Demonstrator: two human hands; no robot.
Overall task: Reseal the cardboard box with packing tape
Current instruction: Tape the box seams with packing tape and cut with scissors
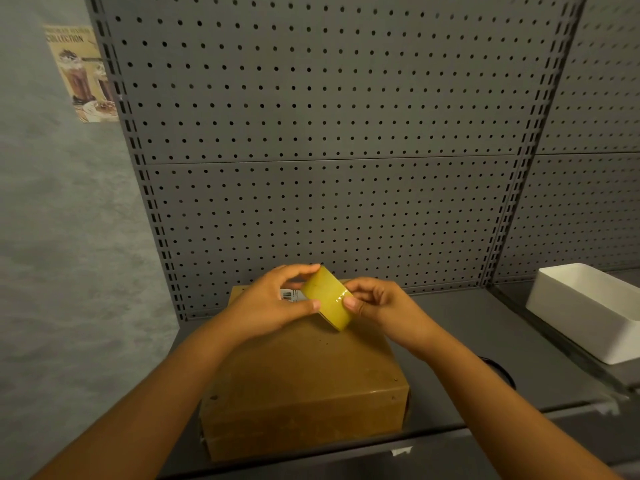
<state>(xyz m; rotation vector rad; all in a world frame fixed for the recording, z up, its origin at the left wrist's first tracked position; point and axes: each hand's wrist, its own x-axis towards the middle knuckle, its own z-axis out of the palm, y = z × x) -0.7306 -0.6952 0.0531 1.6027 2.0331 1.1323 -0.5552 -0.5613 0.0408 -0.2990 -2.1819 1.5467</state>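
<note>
Cardboard box [304, 386] below, both hands gripping tape roll [327, 297]

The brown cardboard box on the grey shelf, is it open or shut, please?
Shut: the brown cardboard box shows a flat, closed top, with no flap raised. Whether tape already seals it, I cannot tell.

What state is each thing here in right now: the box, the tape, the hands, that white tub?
cardboard box: flaps closed, lying flat on the shelf.
tape roll: held above the box, no strip pulled out.
left hand: grips the roll.
right hand: pinches the roll's outer face.
white tub: upright on the shelf, contents hidden.
</note>
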